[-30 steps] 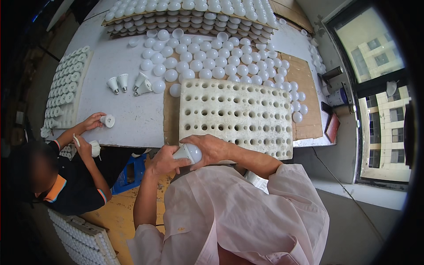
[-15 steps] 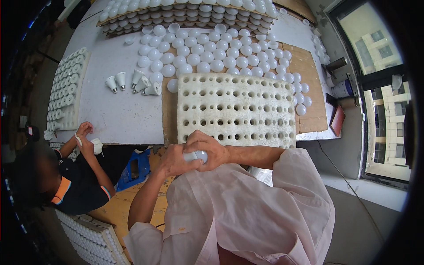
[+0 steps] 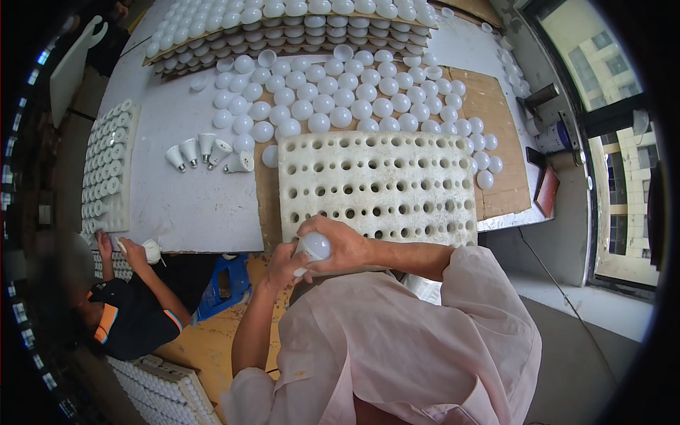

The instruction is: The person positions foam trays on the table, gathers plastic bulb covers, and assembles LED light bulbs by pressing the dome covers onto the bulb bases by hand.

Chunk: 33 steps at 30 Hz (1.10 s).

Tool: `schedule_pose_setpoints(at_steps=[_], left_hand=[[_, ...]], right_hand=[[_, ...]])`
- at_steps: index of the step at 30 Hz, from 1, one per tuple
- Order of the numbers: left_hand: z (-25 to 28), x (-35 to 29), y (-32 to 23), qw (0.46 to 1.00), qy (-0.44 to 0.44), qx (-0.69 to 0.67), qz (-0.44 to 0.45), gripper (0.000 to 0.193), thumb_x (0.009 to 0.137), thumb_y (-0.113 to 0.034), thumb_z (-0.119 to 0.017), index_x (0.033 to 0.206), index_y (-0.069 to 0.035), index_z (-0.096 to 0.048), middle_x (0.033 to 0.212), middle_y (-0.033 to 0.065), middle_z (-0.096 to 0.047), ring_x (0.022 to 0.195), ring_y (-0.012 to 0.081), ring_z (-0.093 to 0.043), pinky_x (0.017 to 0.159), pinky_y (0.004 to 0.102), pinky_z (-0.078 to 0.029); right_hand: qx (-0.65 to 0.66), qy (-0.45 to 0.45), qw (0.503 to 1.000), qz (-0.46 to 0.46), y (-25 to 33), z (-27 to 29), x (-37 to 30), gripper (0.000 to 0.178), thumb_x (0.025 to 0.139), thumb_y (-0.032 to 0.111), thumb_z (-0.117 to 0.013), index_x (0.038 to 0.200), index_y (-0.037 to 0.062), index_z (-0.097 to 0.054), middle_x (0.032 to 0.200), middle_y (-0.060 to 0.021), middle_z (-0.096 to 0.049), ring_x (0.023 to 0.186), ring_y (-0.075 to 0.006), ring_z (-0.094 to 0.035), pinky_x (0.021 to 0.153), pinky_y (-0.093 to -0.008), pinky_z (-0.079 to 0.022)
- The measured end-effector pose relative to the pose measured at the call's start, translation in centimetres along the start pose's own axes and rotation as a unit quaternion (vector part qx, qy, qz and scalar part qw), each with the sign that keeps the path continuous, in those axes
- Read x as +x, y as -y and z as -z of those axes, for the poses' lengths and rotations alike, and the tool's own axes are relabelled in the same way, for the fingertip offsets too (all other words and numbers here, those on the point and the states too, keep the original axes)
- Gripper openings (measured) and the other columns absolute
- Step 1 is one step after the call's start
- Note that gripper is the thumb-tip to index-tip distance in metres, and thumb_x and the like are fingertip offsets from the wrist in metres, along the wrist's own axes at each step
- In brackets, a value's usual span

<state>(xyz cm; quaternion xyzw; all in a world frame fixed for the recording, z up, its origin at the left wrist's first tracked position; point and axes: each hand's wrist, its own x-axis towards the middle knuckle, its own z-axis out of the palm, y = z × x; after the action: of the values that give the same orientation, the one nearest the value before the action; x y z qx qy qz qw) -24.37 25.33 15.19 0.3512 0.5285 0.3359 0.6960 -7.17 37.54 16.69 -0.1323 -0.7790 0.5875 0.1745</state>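
Observation:
Close to my body, a white light bulb (image 3: 316,246) is gripped between both hands, its round frosted dome tilted upward. My left hand (image 3: 282,267) is closed around the lower, housing end, which its fingers mostly hide. Curled around the dome from the other side is my right hand (image 3: 341,244). Just beyond my hands, a white foam block (image 3: 375,177) with rows of round holes lies at the table's near edge, its visible holes holding nothing.
Loose white domes (image 3: 340,99) spread behind the foam block over cardboard (image 3: 501,163). Several bulb bases (image 3: 205,147) lie left. Stacked boards of domes (image 3: 283,21) stand at the back. A co-worker (image 3: 134,304) handles white parts at left, beside a filled foam tray (image 3: 110,170).
The bulb has turned between my hands, so its dome now faces up more, and my left hand sits slightly lower. The co-worker's hands have moved down. The whole view has shifted slightly.

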Motion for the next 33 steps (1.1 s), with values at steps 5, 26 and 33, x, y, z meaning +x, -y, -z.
schedule_pose_setpoints(at_steps=[5,26,33], left_hand=[[3.6,0.7,2.3,0.98,-0.195,-0.045,-0.022,0.045,0.089,-0.029,-0.064,0.116,0.007,-0.056,0.105,0.0182,-0.065,0.091,0.0231,-0.067,0.064,0.0267,-0.053],[32.9,9.0,4.9,0.786,-0.431,0.425,-0.126,0.056,0.072,-0.003,-0.074,0.12,0.003,-0.047,0.124,0.0258,-0.053,0.113,0.0384,-0.054,0.095,0.0443,-0.043],[29.4,-1.2,8.2,0.879,-0.412,-0.135,-0.201,0.038,0.078,-0.005,-0.068,0.112,0.005,-0.053,0.099,0.0134,-0.064,0.083,0.0206,-0.066,0.071,0.0306,-0.052]], right_hand=[[-0.149,-0.172,0.974,-0.006,-3.7,4.9,6.5,0.063,0.063,0.017,-0.081,0.117,0.0069,-0.05,0.109,-0.0131,-0.056,0.099,-0.0312,-0.057,0.086,-0.0395,-0.048],[-0.763,0.13,0.63,-0.063,-16.4,-7.7,32.3,0.019,0.082,0.02,-0.054,0.088,0.0094,-0.069,0.09,-0.01,-0.065,0.098,-0.0277,-0.06,0.083,-0.0417,-0.042],[-0.413,0.104,0.89,-0.165,-6.5,-8.1,32.1,0.054,0.076,0.02,-0.065,0.126,0.0083,-0.048,0.122,-0.0214,-0.052,0.111,-0.0328,-0.056,0.095,-0.0474,-0.042]])
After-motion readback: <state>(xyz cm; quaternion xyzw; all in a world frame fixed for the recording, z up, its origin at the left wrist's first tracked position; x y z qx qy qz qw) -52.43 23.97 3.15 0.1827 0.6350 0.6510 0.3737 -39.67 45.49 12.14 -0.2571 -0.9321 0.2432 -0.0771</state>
